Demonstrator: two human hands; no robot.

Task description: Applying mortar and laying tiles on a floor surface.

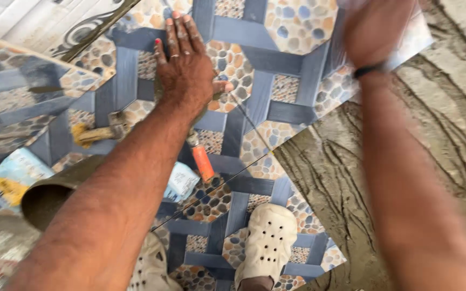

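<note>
My left hand [185, 59] lies flat, fingers spread, on a patterned floor tile [276, 70] with blue bands and pebble-print octagons. Under its palm runs a tool with an orange handle [203, 161]; whether the hand holds it I cannot tell. My right hand [376, 29], blurred, rests on the same tile's far right edge, a dark band on its wrist. The tile sits partly over wet grey mortar [432, 140] combed with grooves.
A hammer [103, 130] with a wooden handle lies on laid tiles at left. A loose tile [12, 91] leans at far left. Small packets [182, 180] and a round container [44, 199] are nearby. My cream perforated shoes [265, 242] stand on a laid tile.
</note>
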